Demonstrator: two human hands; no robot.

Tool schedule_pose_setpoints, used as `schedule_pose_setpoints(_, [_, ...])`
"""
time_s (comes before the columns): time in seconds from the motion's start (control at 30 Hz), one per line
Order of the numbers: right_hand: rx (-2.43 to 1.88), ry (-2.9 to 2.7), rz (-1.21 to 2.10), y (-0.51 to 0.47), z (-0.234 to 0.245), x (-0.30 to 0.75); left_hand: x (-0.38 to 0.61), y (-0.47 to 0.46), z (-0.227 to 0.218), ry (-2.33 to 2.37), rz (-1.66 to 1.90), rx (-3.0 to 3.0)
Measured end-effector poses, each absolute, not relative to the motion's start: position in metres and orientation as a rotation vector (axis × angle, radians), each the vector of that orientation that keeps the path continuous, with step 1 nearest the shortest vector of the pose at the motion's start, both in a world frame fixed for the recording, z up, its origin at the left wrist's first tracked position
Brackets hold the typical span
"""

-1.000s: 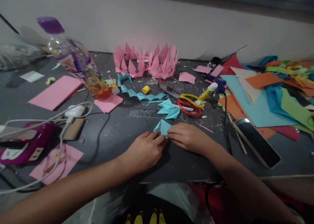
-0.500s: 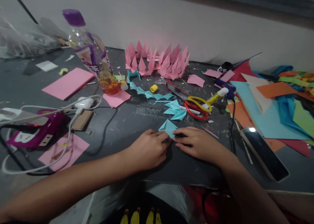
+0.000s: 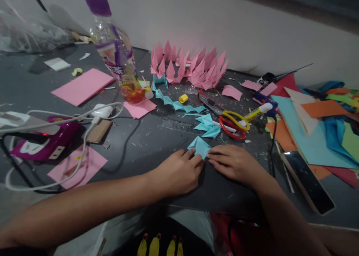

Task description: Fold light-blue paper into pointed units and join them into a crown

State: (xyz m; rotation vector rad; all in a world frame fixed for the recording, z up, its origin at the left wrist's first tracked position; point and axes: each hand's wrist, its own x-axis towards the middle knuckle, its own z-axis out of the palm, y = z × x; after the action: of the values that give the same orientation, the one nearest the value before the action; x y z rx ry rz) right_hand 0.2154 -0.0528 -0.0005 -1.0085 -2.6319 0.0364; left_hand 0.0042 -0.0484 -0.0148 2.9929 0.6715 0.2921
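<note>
A small folded piece of light-blue paper [image 3: 199, 145] lies on the dark table in front of me, its pointed end facing away. My left hand [image 3: 182, 173] has curled fingers pressing on its lower left side. From the right, my right hand [image 3: 235, 162] grips its lower right edge, fingers bent and close together. Just beyond lie several folded light-blue pieces [image 3: 208, 126] in a small pile. A zigzag light-blue strip [image 3: 176, 104] stretches behind them toward a ring of pink folded paper points [image 3: 190, 67]. My fingers hide the paper's near edge.
Red-and-yellow-handled scissors [image 3: 231, 123] and a glue stick [image 3: 256, 112] lie beyond my right hand. A phone [image 3: 307, 182] and coloured paper sheets [image 3: 316, 136] are at right. Left are a drink bottle [image 3: 123, 65], pink paper [image 3: 83, 86] and a magenta power strip [image 3: 46, 140] with cables.
The view has shifted, so the table things appear further right. Both hands stay on the folded blue paper, with only slight finger movement. The bright reflection on the phone is gone.
</note>
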Motion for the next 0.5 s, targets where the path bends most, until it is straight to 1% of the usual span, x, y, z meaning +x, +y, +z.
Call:
schedule_pose_setpoints(0.33, [-1.156, -2.733, 0.058, -0.049, -0.004, 0.225, 0.005, -0.048, -0.016, 0.683, 0.339, 2.981])
schedule_pose_setpoints(0.5, [-1.291, -2.674, 0.164, -0.046, -0.006, 0.230, 0.005, -0.047, -0.013, 0.689, 0.306, 2.952])
